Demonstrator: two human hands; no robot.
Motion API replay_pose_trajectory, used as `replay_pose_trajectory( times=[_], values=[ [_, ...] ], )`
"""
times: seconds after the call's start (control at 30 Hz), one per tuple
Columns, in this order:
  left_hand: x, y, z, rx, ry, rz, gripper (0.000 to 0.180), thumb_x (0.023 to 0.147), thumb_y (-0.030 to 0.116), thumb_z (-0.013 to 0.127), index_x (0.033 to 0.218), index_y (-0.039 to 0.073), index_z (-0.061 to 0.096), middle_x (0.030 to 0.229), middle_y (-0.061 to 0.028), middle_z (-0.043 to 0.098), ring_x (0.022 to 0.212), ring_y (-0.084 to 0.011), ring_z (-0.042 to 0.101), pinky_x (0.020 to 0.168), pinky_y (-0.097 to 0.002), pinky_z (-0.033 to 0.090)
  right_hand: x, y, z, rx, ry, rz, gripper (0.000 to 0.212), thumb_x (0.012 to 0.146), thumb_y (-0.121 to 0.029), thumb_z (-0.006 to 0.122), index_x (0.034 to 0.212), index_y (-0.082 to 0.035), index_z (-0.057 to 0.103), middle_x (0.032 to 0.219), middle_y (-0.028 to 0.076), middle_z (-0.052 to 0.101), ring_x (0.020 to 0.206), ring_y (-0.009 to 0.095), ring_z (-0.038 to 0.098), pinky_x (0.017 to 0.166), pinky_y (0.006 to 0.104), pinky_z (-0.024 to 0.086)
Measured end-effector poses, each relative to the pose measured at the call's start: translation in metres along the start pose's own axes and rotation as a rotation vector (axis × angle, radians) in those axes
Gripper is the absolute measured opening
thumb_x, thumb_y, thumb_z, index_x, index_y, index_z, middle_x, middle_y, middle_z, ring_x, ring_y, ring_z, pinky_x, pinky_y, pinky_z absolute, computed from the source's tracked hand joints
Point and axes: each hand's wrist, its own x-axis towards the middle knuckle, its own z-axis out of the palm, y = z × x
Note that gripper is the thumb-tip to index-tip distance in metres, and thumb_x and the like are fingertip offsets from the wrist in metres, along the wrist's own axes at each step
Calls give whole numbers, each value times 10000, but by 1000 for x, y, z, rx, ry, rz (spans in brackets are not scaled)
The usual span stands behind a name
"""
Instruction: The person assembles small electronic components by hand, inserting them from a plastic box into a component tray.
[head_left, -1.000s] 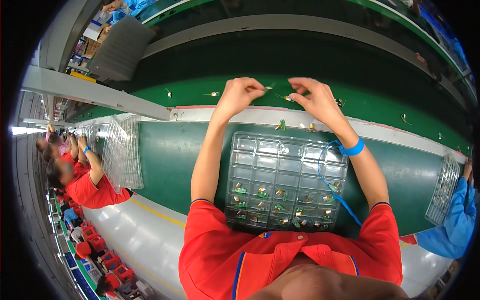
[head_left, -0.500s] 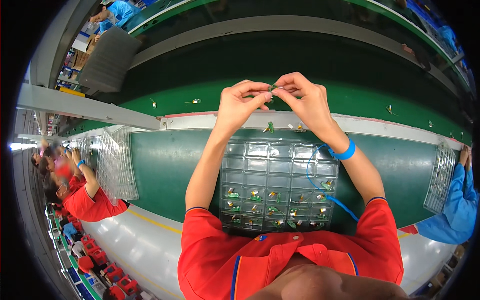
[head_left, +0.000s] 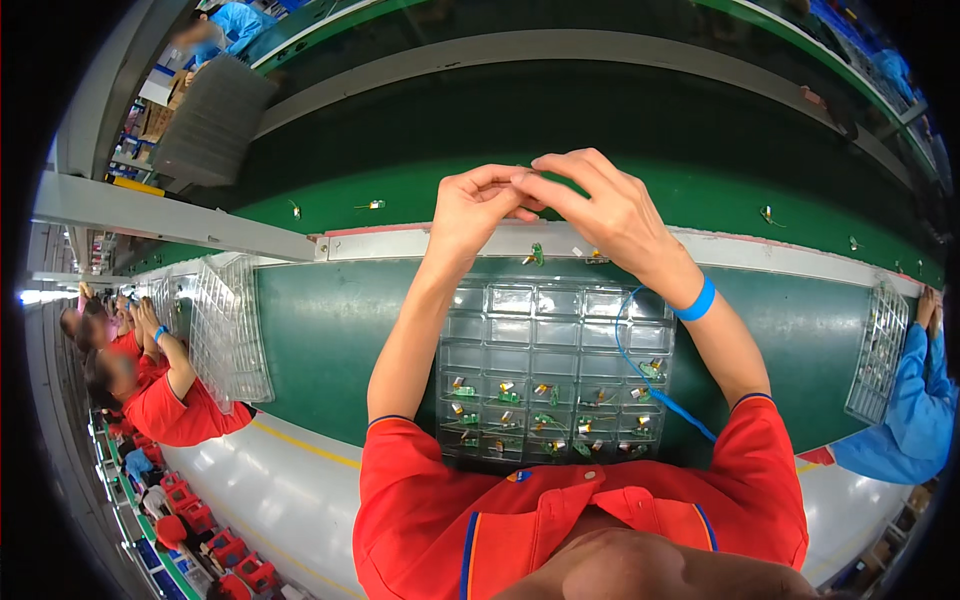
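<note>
Above the pale rail (head_left: pixel 390 245), my left hand (head_left: pixel 470 208) and my right hand (head_left: pixel 610 208) meet at the fingertips. The left fingers are closed in a pinch on a small green circuit board, now hidden behind the fingers. My right hand's curled fingers lie over the left fingertips, and what they hold cannot be made out. Just below, another green board (head_left: pixel 538 254) lies on the rail. Under my forearms is a clear compartment tray (head_left: pixel 556 331); its nearer rows hold several boards with yellow-and-silver parts. A blue wrist strap (head_left: pixel 697 299) with a cord circles my right wrist.
Beyond the rail runs a green belt (head_left: pixel 400 185) carrying scattered boards, one (head_left: pixel 371 205) to the left. Stacked clear trays (head_left: pixel 230 330) stand left, another tray (head_left: pixel 877 350) right. A grey beam (head_left: pixel 180 215) crosses at left. Co-workers in red (head_left: pixel 190 400) and blue (head_left: pixel 900 420) flank me.
My right hand has turned and shifted slightly left over the left fingertips, covering the circuit board that showed between them. My left hand keeps its pinch almost in place.
</note>
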Motion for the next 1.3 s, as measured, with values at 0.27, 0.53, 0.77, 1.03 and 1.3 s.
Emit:
replay_pose_trajectory(
  times=[0.27, 0.53, 0.77, 1.03, 1.3],
  values=[
    [-2, 3, 4, 41, 46, 7, 185, 860, 2, 643, 1034, -52, 670, 880, -120, 702, 730, -163, 683, 682, -255, 558, -10, 2, 10, -56, 86, -23, 281, 652, 28, 720, 926, 3, 660, 855, 80, 634, 750, 222, 619, 589, 313, 534],
    [-8, 9, 12, 44, 99, 43, 187, 854, -20, 648, 1035, -58, 674, 908, -136, 705, 822, -171, 699, 774, -256, 566, -9, -18, 10, -35, 123, 198, 128, 715, 11, 722, 832, 4, 670, 783, 83, 641, 679, 221, 601, 541, 304, 499],
    [-12, 8, 19, 114, 98, 82, 180, 869, 7, 657, 1034, -63, 677, 946, -140, 705, 856, -177, 698, 800, -261, 562, -7, -23, 0, 58, 73, 442, 63, 776, -35, 710, 794, 12, 672, 713, 96, 623, 603, 213, 572, 507, 317, 451],
    [-12, 11, 22, 33, 54, 101, 174, 894, 33, 640, 1036, -65, 658, 978, -139, 688, 863, -190, 690, 810, -288, 579, -3, -26, -8, 289, -5, 694, 134, 834, -118, 692, 822, 15, 681, 701, 86, 617, 563, 146, 545, 502, 288, 424],
    [-18, 11, 29, -33, 134, 163, 178, 915, 55, 621, 1040, -66, 659, 951, -145, 689, 863, -194, 690, 805, -294, 585, 0, -30, -7, 684, 49, 983, 240, 864, -199, 698, 877, 41, 704, 689, 9, 630, 642, 46, 508, 552, 219, 393]
  ],
)
